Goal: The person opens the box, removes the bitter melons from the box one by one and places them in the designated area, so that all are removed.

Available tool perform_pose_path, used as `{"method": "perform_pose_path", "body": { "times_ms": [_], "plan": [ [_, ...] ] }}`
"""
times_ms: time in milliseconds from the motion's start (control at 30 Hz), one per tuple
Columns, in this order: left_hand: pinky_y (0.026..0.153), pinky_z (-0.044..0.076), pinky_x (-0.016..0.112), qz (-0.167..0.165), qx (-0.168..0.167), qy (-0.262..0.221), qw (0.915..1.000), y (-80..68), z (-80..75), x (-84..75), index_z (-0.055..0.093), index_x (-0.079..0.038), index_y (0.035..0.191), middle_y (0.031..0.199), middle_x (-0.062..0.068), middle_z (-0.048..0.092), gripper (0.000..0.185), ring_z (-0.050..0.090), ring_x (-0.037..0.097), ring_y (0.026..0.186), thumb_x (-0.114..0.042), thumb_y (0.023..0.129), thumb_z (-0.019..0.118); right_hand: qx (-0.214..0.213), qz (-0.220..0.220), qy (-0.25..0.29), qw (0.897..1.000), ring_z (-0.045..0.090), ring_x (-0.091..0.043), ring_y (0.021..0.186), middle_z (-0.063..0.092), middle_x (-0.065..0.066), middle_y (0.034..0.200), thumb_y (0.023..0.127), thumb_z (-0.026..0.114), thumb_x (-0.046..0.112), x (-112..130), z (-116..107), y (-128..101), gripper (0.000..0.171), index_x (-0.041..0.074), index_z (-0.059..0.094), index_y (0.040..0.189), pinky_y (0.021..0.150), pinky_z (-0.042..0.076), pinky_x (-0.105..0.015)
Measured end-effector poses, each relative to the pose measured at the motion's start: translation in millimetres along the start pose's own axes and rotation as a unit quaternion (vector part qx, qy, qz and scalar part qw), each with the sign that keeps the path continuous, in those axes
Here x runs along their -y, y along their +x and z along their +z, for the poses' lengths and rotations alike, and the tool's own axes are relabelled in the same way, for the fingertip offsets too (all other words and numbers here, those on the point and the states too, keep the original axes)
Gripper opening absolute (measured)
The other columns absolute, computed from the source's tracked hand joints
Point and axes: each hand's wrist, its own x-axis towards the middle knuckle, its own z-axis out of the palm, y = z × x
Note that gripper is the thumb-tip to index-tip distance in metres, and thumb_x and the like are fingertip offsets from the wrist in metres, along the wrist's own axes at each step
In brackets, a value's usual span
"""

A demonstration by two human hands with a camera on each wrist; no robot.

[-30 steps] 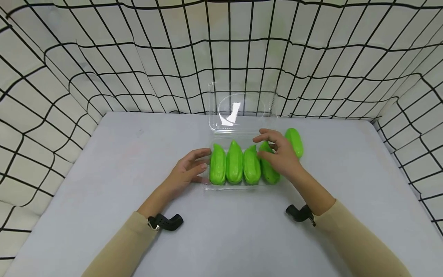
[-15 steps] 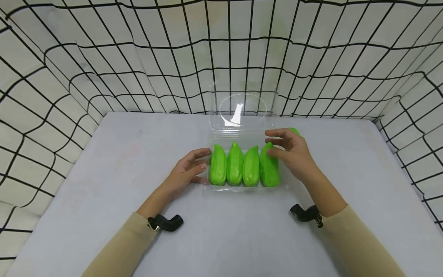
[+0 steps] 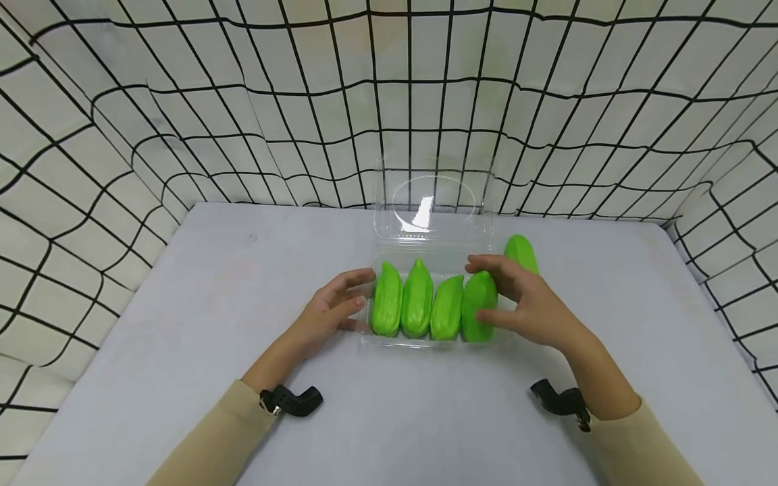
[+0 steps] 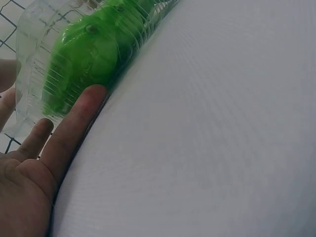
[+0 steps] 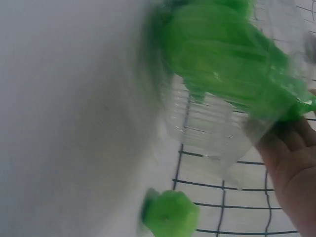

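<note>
Since a second ago the right hand (image 3: 524, 304) has drawn nearer and now curls thumb and fingers round the fourth green fruit (image 3: 479, 314), seated at the right end of the row. On the grey table (image 3: 182, 351), walled by gridded cloth (image 3: 182, 101), the clear clamshell box (image 3: 389, 337) stands with its lid (image 3: 433, 199) raised at the far side. Four fruits fill the tray; a fifth fruit (image 3: 521, 254) lies outside, just right and farther back, not yet packed. The left hand (image 3: 331, 312) steadies the box's left wall with straight fingers (image 4: 74, 126).
</note>
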Motion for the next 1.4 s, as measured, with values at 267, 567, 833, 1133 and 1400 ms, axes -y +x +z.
{"method": "perform_pose_path", "body": {
  "times_ms": [267,567,833,1133,1400],
  "plan": [
    [0.083,0.061,0.045,0.004,0.006,0.004,1.0,-2.8,0.9,2.0,0.039,-0.011,0.151,0.158,0.013,0.036,0.049,0.038,0.038,0.142,-0.013,0.104,0.052,0.022,0.013,-0.158,0.987,0.049,-0.022,0.13,0.043,0.001,0.148,0.078,0.085,0.01,12.2,8.8,-9.5,0.091,0.033,0.038,0.152,0.097,0.054,-0.049],
    [0.083,0.061,0.045,0.002,0.002,0.0,1.0,-3.0,1.7,-0.2,0.04,-0.011,0.15,0.157,0.011,0.037,0.049,0.039,0.036,0.142,-0.012,0.103,0.053,-0.015,0.005,-0.114,0.993,0.057,-0.03,0.124,0.051,-0.006,0.143,0.077,0.081,-0.001,9.7,12.2,-5.9,0.097,0.029,0.031,0.156,0.096,0.056,-0.048],
    [0.083,0.061,0.046,0.008,0.002,-0.001,1.0,-2.4,0.4,0.6,0.038,-0.009,0.15,0.158,0.014,0.035,0.049,0.037,0.038,0.142,-0.011,0.103,0.052,0.014,-0.029,-0.186,0.982,0.053,-0.019,0.129,0.047,0.0,0.152,0.079,0.083,0.009,9.2,17.2,-1.8,0.092,0.023,0.034,0.155,0.096,0.055,-0.04],
    [0.084,0.061,0.047,0.001,-0.001,0.006,1.0,-1.0,0.1,-1.1,0.04,-0.013,0.15,0.158,0.013,0.036,0.049,0.036,0.038,0.143,-0.015,0.103,0.053,-0.025,-0.036,-0.144,0.989,0.06,-0.026,0.118,0.044,-0.001,0.151,0.079,0.083,0.007,8.8,16.0,-2.3,0.092,0.024,0.033,0.155,0.088,0.059,-0.04],
    [0.083,0.061,0.048,0.005,0.001,0.001,1.0,0.5,0.2,0.3,0.04,-0.012,0.15,0.158,0.013,0.036,0.048,0.036,0.037,0.143,-0.014,0.103,0.053,-0.097,-0.049,-0.066,0.992,0.066,-0.034,0.11,0.053,-0.007,0.139,0.082,0.08,0.006,8.3,9.2,-3.4,0.071,0.02,0.047,0.143,0.077,0.063,-0.038]
  ]
}}
